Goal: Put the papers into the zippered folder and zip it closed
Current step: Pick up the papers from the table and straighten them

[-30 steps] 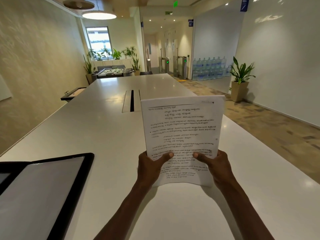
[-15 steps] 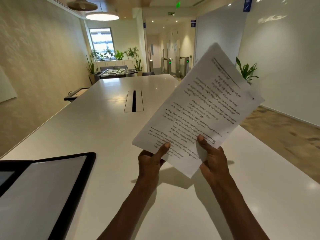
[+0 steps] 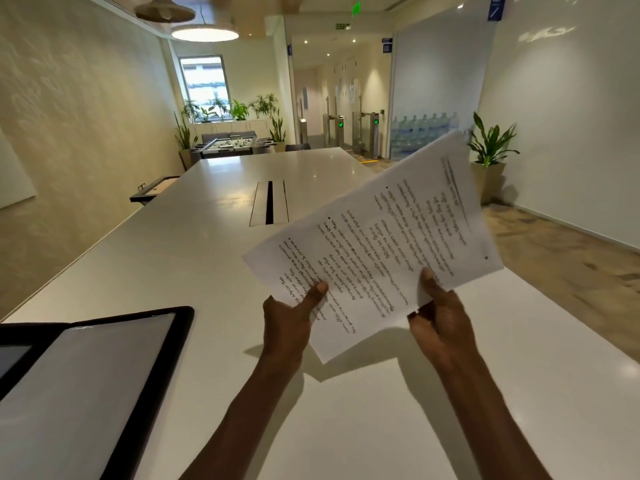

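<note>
Your left hand (image 3: 287, 317) and right hand (image 3: 438, 313) each pinch the papers (image 3: 374, 247): white sheets, dense dark print, tilted up-right above the surface (image 3: 173, 258).

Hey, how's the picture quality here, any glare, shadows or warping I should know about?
Head view: wide-angle bending bows the walls and the table edges; ceiling lights leave soft glare patches on the glossy tabletop; the papers, held by the left hand and right hand, cast a shadow on the table beneath them; the print is too soft to read.

Bare table (image 3: 194, 258) between zippered folder (image 3: 86, 386) and papers (image 3: 377, 251), seemingly unobstructed.
</note>
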`<action>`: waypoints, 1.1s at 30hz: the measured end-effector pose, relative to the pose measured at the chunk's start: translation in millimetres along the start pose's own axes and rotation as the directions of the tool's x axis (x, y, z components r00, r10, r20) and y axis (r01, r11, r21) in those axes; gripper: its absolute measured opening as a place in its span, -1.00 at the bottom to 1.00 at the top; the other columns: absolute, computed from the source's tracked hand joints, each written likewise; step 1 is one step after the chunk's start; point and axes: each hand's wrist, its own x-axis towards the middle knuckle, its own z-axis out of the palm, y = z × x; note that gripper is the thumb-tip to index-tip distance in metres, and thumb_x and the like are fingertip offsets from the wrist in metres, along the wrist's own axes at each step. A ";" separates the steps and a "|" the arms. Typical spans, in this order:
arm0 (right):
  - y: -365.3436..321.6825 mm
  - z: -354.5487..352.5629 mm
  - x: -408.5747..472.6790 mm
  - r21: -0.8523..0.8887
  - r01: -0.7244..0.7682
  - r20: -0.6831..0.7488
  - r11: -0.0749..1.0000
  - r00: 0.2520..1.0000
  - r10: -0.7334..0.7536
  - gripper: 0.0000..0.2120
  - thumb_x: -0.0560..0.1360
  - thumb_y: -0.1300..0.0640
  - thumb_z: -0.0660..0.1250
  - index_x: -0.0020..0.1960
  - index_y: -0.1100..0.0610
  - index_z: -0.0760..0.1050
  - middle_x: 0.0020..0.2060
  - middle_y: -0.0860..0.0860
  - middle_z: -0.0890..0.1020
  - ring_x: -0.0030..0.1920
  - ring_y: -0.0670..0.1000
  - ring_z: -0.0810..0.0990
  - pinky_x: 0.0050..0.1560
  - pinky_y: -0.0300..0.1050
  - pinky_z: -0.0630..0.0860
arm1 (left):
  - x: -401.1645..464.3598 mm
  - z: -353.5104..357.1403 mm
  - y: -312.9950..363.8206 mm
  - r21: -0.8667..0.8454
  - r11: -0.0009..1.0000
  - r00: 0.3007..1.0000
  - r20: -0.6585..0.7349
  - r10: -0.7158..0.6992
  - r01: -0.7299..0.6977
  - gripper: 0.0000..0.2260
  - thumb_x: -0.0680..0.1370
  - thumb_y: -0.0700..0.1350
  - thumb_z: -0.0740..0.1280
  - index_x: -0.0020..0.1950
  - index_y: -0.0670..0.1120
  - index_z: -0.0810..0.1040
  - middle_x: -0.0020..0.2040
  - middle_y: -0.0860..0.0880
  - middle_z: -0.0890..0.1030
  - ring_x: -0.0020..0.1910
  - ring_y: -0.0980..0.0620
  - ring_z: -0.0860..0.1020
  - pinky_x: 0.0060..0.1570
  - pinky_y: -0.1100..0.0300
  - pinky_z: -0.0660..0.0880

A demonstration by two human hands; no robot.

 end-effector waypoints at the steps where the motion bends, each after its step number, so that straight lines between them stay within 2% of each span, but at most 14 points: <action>1: -11.3 -4.3 3.6 -0.019 0.027 -0.031 0.999 0.999 -0.028 -0.59 0.42 0.26 0.38 0.26 0.05 0.55 0.20 0.10 0.66 0.23 0.10 0.63 0.21 0.15 0.58 | 1.7 -6.0 2.9 0.050 0.999 1.000 -0.008 0.000 0.001 -0.72 0.36 -0.13 0.56 0.04 0.07 0.67 0.08 -0.03 0.71 0.08 -0.02 0.67 -0.04 0.13 0.62; 4: -42.8 -20.5 11.8 -0.189 0.081 -0.059 0.979 0.994 -0.094 -0.60 0.32 0.28 0.45 0.14 0.06 0.61 0.03 0.06 0.74 0.02 0.01 0.73 -0.05 -0.09 0.67 | 6.1 -21.7 11.5 0.162 0.987 1.000 -0.008 0.005 -0.004 -0.70 0.33 -0.08 0.55 0.03 0.02 0.65 0.01 0.04 0.72 0.00 0.01 0.69 -0.14 0.23 0.62; 6: -58.7 -28.7 13.6 -0.373 0.092 -0.015 0.923 0.994 -0.105 -0.59 0.28 0.27 0.48 0.12 0.08 0.59 -0.02 0.05 0.75 -0.07 0.00 0.74 -0.14 -0.13 0.66 | 9.7 -29.5 16.4 0.233 0.972 1.000 0.007 0.015 -0.017 -0.70 0.33 -0.07 0.54 0.03 0.04 0.63 -0.02 0.09 0.72 -0.04 0.05 0.70 -0.18 0.25 0.61; 8: -70.3 -37.0 14.7 -0.574 0.113 0.052 0.811 0.994 -0.101 -0.51 0.26 0.29 0.51 0.17 0.12 0.55 -0.01 0.08 0.74 -0.05 0.05 0.73 -0.15 -0.12 0.66 | 12.4 -34.6 20.6 0.315 0.949 1.000 0.023 0.018 -0.024 -0.72 0.34 -0.05 0.54 0.02 0.07 0.62 -0.04 0.12 0.72 -0.07 0.08 0.70 -0.19 0.22 0.63; 11: -75.7 -42.4 13.6 -0.773 0.144 0.150 0.618 0.988 -0.042 -0.61 0.25 0.26 0.56 0.06 0.05 0.65 0.01 0.06 0.74 0.01 0.10 0.73 -0.06 -0.06 0.67 | 13.5 -38.3 21.4 0.408 0.912 0.998 0.069 0.014 -0.041 -0.76 0.37 -0.05 0.54 -0.01 0.12 0.63 -0.05 0.15 0.72 -0.10 0.10 0.71 -0.22 0.23 0.64; 15: -61.5 -43.4 10.7 -0.807 0.158 0.177 0.570 0.984 -0.023 -0.59 0.14 0.09 0.62 -0.01 0.03 0.70 0.00 0.05 0.74 0.00 0.11 0.73 0.02 0.09 0.62 | 11.5 -37.4 15.1 0.474 0.880 0.998 0.067 -0.010 -0.023 -0.79 0.37 -0.02 0.55 -0.05 0.13 0.64 -0.08 0.13 0.73 -0.14 0.07 0.71 -0.22 0.13 0.64; 21: -44.5 -53.1 9.1 -0.804 0.149 0.173 0.576 0.985 -0.014 -0.56 0.12 0.00 0.63 0.00 -0.03 0.69 0.00 0.01 0.75 0.00 0.08 0.73 0.00 0.01 0.65 | 8.5 -45.5 9.5 0.513 0.858 0.999 0.044 -0.029 0.002 -0.80 0.34 0.02 0.58 -0.11 0.16 0.63 -0.15 0.18 0.72 -0.20 0.10 0.71 -0.32 0.25 0.61; 23: -39.7 -57.6 8.2 -0.817 0.132 0.166 0.561 0.986 0.010 -0.55 0.14 0.00 0.63 0.02 -0.02 0.69 0.01 0.01 0.74 0.00 0.07 0.73 0.02 0.05 0.64 | 7.2 -50.6 8.3 0.510 0.860 0.997 0.050 -0.051 0.019 -0.77 0.29 0.06 0.60 -0.12 0.18 0.66 -0.13 0.15 0.73 -0.19 0.10 0.71 -0.32 0.27 0.60; 25: -35.2 -63.0 7.1 -0.831 0.115 0.166 0.545 0.985 0.045 -0.56 0.18 0.05 0.64 0.04 -0.01 0.68 0.01 0.02 0.74 0.01 0.05 0.72 0.08 0.14 0.62 | 5.5 -54.9 6.5 0.500 0.865 0.994 0.070 -0.078 0.032 -0.71 0.23 0.11 0.61 -0.10 0.21 0.67 -0.10 0.11 0.73 -0.15 0.09 0.71 -0.26 0.23 0.62; 28: -34.2 -68.2 7.6 -0.832 0.103 0.171 0.546 0.983 0.074 -0.54 0.19 0.10 0.65 0.07 -0.01 0.68 0.03 0.02 0.74 0.03 0.05 0.72 0.12 0.17 0.60 | 5.4 -58.8 4.4 0.492 0.869 0.989 0.094 -0.118 0.057 -0.61 0.19 0.15 0.61 -0.04 0.15 0.67 -0.05 0.05 0.73 -0.09 0.04 0.71 -0.12 0.07 0.64; 33: -29.7 -68.8 11.1 -0.816 0.113 0.179 0.568 0.982 0.061 -0.47 0.13 0.03 0.67 0.08 -0.01 0.68 0.04 0.03 0.73 0.05 0.06 0.71 0.13 0.17 0.59 | 7.1 -57.7 1.8 0.489 0.870 0.985 0.106 -0.136 0.068 -0.60 0.20 0.17 0.60 -0.01 0.15 0.67 -0.03 0.05 0.73 -0.08 0.03 0.71 -0.09 0.05 0.63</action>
